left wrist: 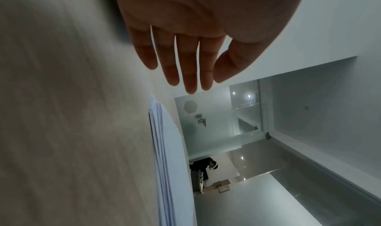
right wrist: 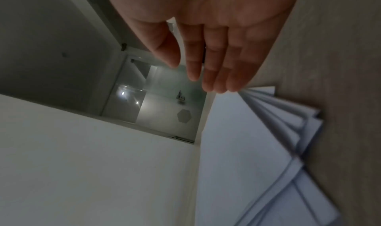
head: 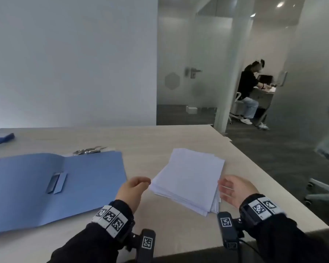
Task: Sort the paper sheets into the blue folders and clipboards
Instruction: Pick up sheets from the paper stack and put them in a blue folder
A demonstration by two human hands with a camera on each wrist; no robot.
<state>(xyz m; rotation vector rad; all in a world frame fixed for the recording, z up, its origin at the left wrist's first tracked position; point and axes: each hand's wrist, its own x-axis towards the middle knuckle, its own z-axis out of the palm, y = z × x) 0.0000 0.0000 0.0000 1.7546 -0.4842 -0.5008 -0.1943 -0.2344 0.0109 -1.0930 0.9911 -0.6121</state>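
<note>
A loose stack of white paper sheets (head: 190,177) lies on the wooden table (head: 160,141), its edges fanned out at the near right corner. An open blue folder (head: 51,186) with a flat clip inside lies to its left. My left hand (head: 136,186) hovers at the stack's left edge with straight fingers (left wrist: 185,69) and holds nothing. At the stack's right edge my right hand (head: 231,188) faces it palm inward, fingers (right wrist: 216,69) straight and empty. Both wrist views show the paper stack (left wrist: 164,156) (right wrist: 247,148) just beyond the fingertips.
A metal clipboard clip (head: 88,150) shows behind the folder's far edge. Another blue folder (head: 1,138) lies at the table's far left. The table's right edge (head: 273,186) runs close to my right hand. A seated person (head: 249,92) works far behind a glass wall.
</note>
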